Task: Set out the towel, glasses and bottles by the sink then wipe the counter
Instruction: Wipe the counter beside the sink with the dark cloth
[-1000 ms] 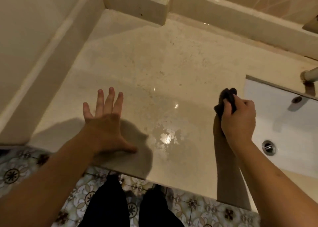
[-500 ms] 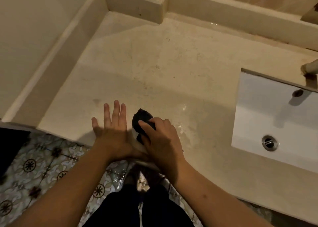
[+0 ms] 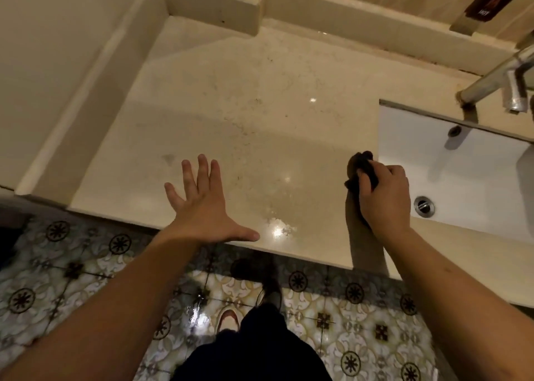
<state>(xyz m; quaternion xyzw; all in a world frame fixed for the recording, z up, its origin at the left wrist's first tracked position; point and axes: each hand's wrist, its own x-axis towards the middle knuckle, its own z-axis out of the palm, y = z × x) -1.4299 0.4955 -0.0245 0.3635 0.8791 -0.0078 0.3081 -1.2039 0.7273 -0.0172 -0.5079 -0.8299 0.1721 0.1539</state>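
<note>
A dark cloth (image 3: 361,166) is bunched in my right hand (image 3: 384,201), pressed on the beige stone counter (image 3: 260,91) just left of the white sink (image 3: 462,178). My left hand (image 3: 202,207) lies flat on the counter near its front edge, fingers spread, holding nothing. Wet shiny patches (image 3: 278,230) lie on the counter between my hands. No glasses, bottles or other towel are in view.
A chrome tap (image 3: 497,80) reaches over the sink at the right. A raised ledge (image 3: 211,1) runs along the back wall and a wall (image 3: 57,48) borders the left. Patterned floor tiles (image 3: 86,279) and my legs show below the counter edge.
My right hand has swept the cloth from beside my left hand back to the right, up against the sink edge. My left hand stays flat near the front edge.
</note>
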